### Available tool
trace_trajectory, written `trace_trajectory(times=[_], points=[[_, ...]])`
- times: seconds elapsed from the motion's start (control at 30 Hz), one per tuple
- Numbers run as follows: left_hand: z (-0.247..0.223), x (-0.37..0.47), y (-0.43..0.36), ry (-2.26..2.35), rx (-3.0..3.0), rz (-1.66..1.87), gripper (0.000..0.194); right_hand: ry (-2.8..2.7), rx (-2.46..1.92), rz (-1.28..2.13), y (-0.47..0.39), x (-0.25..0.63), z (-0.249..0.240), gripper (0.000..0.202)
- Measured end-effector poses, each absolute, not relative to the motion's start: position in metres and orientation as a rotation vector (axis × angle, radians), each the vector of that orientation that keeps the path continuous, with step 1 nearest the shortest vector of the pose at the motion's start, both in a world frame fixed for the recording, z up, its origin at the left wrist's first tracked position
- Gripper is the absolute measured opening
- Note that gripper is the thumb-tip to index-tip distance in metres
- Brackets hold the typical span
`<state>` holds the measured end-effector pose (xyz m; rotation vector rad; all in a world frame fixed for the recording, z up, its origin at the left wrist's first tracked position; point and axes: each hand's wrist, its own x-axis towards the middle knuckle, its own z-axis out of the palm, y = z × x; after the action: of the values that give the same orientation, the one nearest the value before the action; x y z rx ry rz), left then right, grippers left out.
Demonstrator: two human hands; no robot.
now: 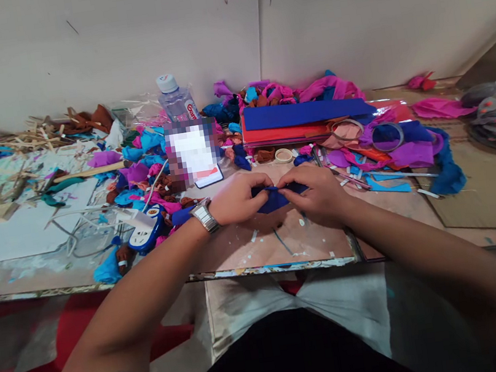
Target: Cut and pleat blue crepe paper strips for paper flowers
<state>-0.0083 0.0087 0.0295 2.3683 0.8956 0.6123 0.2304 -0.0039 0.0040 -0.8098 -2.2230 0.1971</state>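
Both hands meet over the middle of the work table [239, 252], pinching a piece of dark blue crepe paper [273, 201]. My left hand [240, 198], with a metal watch [204, 216] at its wrist, is closed on the paper's left part. Thumb and fingers of my right hand [317, 193] grip it close by, the fingertips of both hands almost touching. The paper looks gathered between them, and part of it is hidden behind the fingers. Just beyond lies a tape ring [283, 155]. A stack of blue and red paper sheets [306, 112] is farther back.
Scraps of coloured crepe paper [136, 171] heap up on the left. A blue-and-white power strip [145, 231] with cables, a lit phone [196, 153] and a plastic bottle [177, 100] stand among them. Tape rolls [387, 136] and more scraps lie right. A wall [159, 31] closes off the back.
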Motion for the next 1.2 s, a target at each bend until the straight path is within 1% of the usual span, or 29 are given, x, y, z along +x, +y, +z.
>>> trace_trajectory(times=[0.17,0.3,0.4,0.5,0.67,0.77,1.0,1.1,1.2], points=[[0.0333,-0.0089,0.0087,0.901,2.356,0.587,0.029,-2.224,-0.784,0.204,-0.0033,0.2301,0.0033,0.009],[0.035,-0.0077,0.0072,0.869,2.315,0.553,0.024,-2.217,-0.749,0.217,-0.0039,0.229,0.0043,0.009],[0.0332,-0.007,0.0073,0.877,2.305,0.566,0.03,-2.209,-0.746,0.234,-0.0045,0.2284,0.0044,0.01],[0.031,-0.0068,0.0083,0.902,2.322,0.593,0.025,-2.215,-0.778,0.244,-0.0051,0.2287,0.0041,0.012],[0.0315,-0.0065,0.0081,0.91,2.312,0.587,0.017,-2.196,-0.763,0.229,-0.0047,0.2287,0.0046,0.008],[0.0324,-0.0066,0.0077,0.922,2.315,0.584,0.018,-2.193,-0.745,0.231,-0.0039,0.2287,0.0043,0.009],[0.0319,-0.0102,0.0097,0.946,2.412,0.574,0.03,-2.173,-0.791,0.309,-0.0052,0.2293,0.0039,0.016],[0.0326,-0.011,0.0097,0.976,2.433,0.577,0.029,-2.142,-0.814,0.344,-0.0055,0.2289,0.0045,0.017],[0.0338,-0.0102,0.0086,0.98,2.443,0.581,0.023,-2.132,-0.808,0.346,-0.0051,0.2287,0.0044,0.015]])
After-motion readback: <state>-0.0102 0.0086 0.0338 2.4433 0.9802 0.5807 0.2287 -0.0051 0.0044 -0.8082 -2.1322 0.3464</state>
